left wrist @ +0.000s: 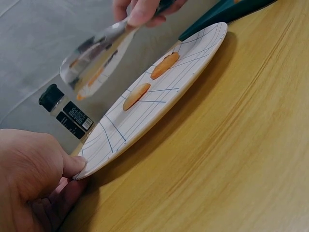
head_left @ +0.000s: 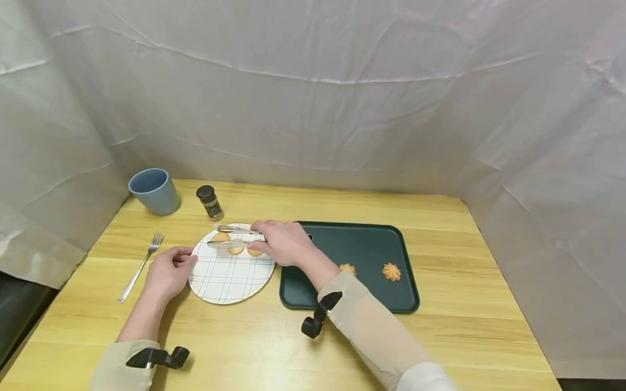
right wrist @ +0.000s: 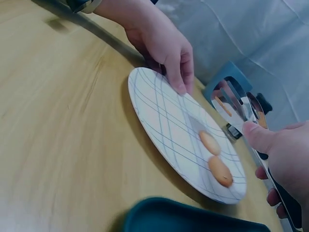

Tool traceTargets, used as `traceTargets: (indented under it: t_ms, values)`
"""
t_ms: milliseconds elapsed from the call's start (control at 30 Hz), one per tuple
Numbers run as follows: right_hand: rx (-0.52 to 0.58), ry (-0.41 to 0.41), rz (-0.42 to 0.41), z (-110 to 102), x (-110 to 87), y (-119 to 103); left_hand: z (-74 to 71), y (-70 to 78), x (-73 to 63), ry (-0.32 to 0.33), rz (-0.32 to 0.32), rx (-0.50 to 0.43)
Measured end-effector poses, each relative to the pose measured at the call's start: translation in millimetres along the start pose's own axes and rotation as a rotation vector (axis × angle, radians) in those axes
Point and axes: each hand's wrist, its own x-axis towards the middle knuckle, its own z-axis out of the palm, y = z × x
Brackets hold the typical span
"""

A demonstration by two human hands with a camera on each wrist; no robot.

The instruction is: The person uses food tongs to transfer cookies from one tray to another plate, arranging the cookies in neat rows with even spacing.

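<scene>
My left hand (head_left: pixel 168 272) pinches the left rim of a round white plate (head_left: pixel 230 279) with a grid of lines, thumb on top in the left wrist view. Over the plate's far side, my right hand (head_left: pixel 286 242) grips shiny metal tongs (head_left: pixel 226 244). A round golden cookie (head_left: pixel 221 237) shows between the tong ends, raised above the plate. Two more cookies lie flat on the plate, a left cookie (right wrist: pixel 209 142) and a right cookie (right wrist: pixel 220 171), side by side in the right wrist view.
Right of the plate is a dark green tray (head_left: pixel 362 244) with a flower-shaped cookie (head_left: pixel 391 272) and another cookie (head_left: pixel 348 269) partly behind the right forearm. A blue cup (head_left: pixel 158 195) and a black-capped spice jar (head_left: pixel 211 203) stand at the back left. A fork (head_left: pixel 142 271) lies left of the left hand.
</scene>
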Motion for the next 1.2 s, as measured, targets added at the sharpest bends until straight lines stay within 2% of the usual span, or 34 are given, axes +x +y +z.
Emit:
traceTargets:
  t_ms: [267, 567, 767, 933, 1200]
  values:
    - [-0.033, -0.014, 0.0, 14, 15.5, -9, 0.6, -0.7, 0.4, -0.016, -0.011, -0.007]
    - [-0.061, -0.036, 0.017, 22, 20.7, -13, 4.9, 0.3, 0.8, -0.019, 0.004, -0.012]
    - [-0.075, -0.059, 0.043, 24, 21.9, -14, 7.7, 0.9, 1.5, -0.036, 0.01, -0.025]
    - [-0.068, -0.054, 0.039, 25, 23.2, -16, 4.2, -1.1, 1.6, -0.016, 0.02, -0.007]
    - [-0.03, -0.045, 0.05, 20, 16.8, -15, -0.3, -3.2, 0.3, -0.027, 0.006, -0.001]
